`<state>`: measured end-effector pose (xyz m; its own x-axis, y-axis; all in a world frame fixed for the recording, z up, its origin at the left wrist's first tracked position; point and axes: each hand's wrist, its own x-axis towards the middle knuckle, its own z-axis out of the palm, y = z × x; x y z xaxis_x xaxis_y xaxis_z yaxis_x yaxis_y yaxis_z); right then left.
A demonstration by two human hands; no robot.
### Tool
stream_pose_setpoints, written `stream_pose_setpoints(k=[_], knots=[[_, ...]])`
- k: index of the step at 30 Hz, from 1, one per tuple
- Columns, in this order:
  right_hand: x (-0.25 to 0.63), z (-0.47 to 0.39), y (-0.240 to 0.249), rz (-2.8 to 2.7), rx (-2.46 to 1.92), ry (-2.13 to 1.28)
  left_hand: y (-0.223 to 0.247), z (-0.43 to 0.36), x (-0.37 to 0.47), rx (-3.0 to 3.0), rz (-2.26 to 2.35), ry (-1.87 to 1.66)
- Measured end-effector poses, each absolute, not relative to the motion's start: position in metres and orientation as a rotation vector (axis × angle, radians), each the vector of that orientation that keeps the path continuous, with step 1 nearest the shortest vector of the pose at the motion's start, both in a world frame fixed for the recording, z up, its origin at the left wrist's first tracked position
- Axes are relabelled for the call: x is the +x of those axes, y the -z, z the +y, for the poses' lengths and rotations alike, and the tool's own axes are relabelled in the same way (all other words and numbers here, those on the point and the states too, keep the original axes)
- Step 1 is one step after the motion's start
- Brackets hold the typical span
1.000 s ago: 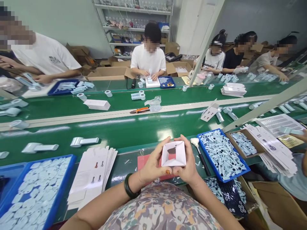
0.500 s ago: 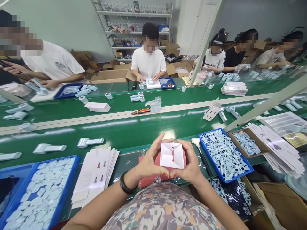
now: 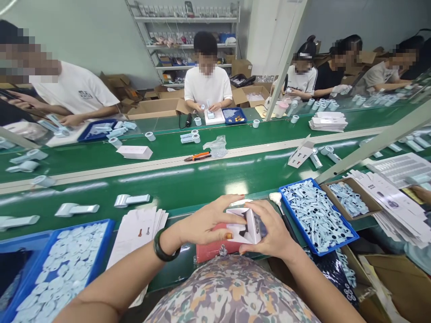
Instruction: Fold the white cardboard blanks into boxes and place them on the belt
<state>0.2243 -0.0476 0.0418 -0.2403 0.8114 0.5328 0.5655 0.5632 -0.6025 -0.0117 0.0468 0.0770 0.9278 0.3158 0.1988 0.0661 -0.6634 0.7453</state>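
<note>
A small white carton (image 3: 256, 226) is between my two hands in front of my body, with its open, flapped end facing me. My right hand (image 3: 274, 229) wraps round its right side, thumb below and fingers over the top. My left hand (image 3: 210, 223) lies on its left side, with fingers across the open end at the flaps. Below the carton is a red block-like thing (image 3: 208, 251) on the bench. A stack of flat printed cartons (image 3: 131, 235) lies to the left of my left hand. Behind my right hand is a black-handled tool with a whitish head (image 3: 275, 197).
Blue trays of pale blue parts stand left (image 3: 60, 264) and right (image 3: 314, 217). The green conveyor (image 3: 202, 179) carries pale blue handheld devices (image 3: 131, 200) and orange-handled pliers (image 3: 198, 156). More flat cartons (image 3: 393, 206) lie at right. Several co-workers sit across the belt.
My left hand has moved from gripping the carton's side to its open end. The carton has turned, showing a printed right face. Devices on the near belt have shifted slightly right.
</note>
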Motion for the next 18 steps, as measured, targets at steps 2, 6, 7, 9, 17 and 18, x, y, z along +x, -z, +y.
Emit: stream_pose_setpoints(k=[2, 6, 7, 9, 17, 18], knots=[[0.222, -0.046, -0.039, -2.017, -1.071, -0.33, -0.082, 0.05, -0.004, 2.43, 0.277, -0.345], [0.221, -0.044, -0.033, -2.045, -1.036, -0.359, -0.087, 0.048, 0.003, 2.531, 0.229, -0.307], [0.221, -0.044, -0.033, -2.025, -1.038, -0.413, -0.088, 0.048, 0.002, 2.496, 0.207, -0.302], [0.221, -0.044, -0.034, -1.987, -1.037, -0.522, -0.092, 0.05, 0.0, 2.386, 0.199, -0.278], [0.203, -0.041, -0.014, -2.093, -1.056, -0.444, -0.096, 0.051, -0.035, 2.222, 0.229, -0.233], [0.202, -0.037, -0.005, -2.083, -1.115, -0.426, -0.087, 0.053, -0.048, 2.252, 0.316, -0.267]])
